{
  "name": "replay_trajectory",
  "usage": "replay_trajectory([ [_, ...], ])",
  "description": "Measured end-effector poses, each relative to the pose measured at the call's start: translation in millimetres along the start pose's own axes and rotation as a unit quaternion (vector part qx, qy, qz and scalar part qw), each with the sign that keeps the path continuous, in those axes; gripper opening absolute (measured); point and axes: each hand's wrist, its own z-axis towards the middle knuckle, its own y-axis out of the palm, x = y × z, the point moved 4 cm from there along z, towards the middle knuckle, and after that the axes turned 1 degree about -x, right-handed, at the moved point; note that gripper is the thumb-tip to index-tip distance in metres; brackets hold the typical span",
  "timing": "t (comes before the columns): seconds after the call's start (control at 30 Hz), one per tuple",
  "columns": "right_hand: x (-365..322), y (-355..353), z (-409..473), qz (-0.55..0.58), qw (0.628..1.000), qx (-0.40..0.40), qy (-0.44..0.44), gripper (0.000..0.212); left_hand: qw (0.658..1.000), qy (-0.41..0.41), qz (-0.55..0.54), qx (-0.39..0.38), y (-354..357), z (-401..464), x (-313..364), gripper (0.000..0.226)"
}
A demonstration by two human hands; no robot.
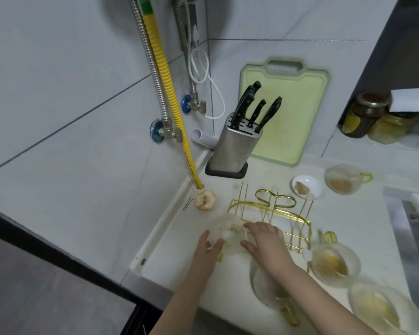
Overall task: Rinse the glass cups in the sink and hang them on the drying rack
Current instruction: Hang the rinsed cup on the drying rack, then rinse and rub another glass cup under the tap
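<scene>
We cup a glass cup between our left hand and right hand, fingers wrapped around it, at the gold drying rack's near-left corner; seemingly the hanging step, next seating it over a prong.

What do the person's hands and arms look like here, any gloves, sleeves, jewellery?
Both are bare. The left hand and right hand wear no gloves, and no rings or nail polish are visible, though motion blur limits fine detail. Both forearms are uncovered up to the frame's bottom edge: no sleeves, cuffs, watch or wristband in view. No markings or tattoos show.
</scene>
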Motion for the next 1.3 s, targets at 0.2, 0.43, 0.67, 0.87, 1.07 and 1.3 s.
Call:
replay_trajectory([
  [0.2,29.4,-6.1,-60.3,0.071,0.987,0.126,-0.072,0.05,0.998,-0.056,0.036,-0.002,1.1,-10.3,-34.0,0.068],
  [0.43,69.3,22.4,-135.0,0.175,0.979,0.078,0.067,0.06,0.98,-0.015,0.159,-0.118,28.0,-27.8,-42.2,0.054],
  [0.67,68.1,55.0,-133.9,0.317,0.93,0.018,0.183,0.067,0.917,0.122,0.273,-0.265,83.8,-32.6,-26.0,0.073],
  [0.87,69.7,59.6,-128.3,0.344,0.915,0.02,0.211,0.071,0.912,0.144,0.264,-0.278,91.1,-24.1,-27.9,0.088],
  [1.07,68.1,34.8,-148.0,0.431,0.881,0.064,0.185,0.063,0.916,0.187,0.259,-0.244,93.7,-42.4,-22.1,0.088],
  [1.3,98.6,-23.7,-203.6,0.473,0.847,0.168,0.178,0.068,0.891,0.296,0.244,-0.242,141.4,-96.0,17.7,0.095],
])
